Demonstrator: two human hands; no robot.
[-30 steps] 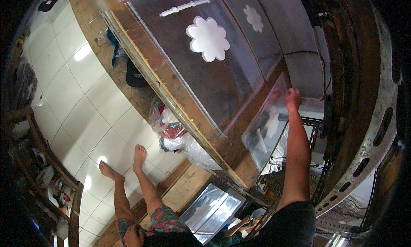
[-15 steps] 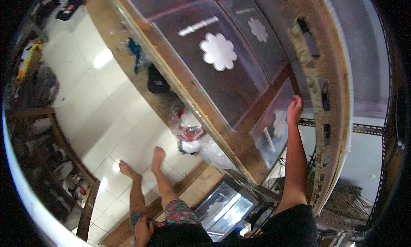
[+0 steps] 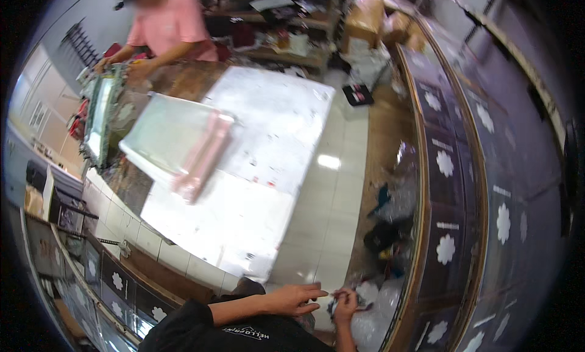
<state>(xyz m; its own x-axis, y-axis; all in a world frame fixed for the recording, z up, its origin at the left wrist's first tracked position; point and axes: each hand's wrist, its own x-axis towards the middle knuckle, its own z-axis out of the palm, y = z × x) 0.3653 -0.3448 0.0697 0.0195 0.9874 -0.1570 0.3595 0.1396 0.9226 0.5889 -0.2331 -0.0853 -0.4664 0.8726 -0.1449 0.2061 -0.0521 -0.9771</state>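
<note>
Right in front of your black shirt (image 3: pixel 256 330), your left hand (image 3: pixel 294 299) is loosely open, fingers stretched toward your right. Your right hand (image 3: pixel 346 303) is just beside it with the fingers curled in — I can't tell if there's anything pinched in there, too small and blurry. The clear plastic bag (image 3: pixel 367 329) is the closest thing to that right hand, at its right side, and I can't make out whether they're touching.

To your right there's a run of clear panels (image 3: pixel 443 202), each with a white flower shape and a short white bar. More flower-marked panels (image 3: pixel 137 294) sit down at your left.

Past your hands is the worktable (image 3: pixel 274 117), mostly topped in white, with a plastic-wrapped stack (image 3: pixel 173 132) lying on it, pinkish along one side. Pale floor tiles (image 3: pixel 332 190) run between the table and the panels, with a flat black item (image 3: pixel 358 95) farther up. Across the table — a co-worker in a pink shirt (image 3: pixel 170 26), both hands at a pile of stuff by the far left edge. Way back there's a cardboard box (image 3: pixel 362 26).
</note>
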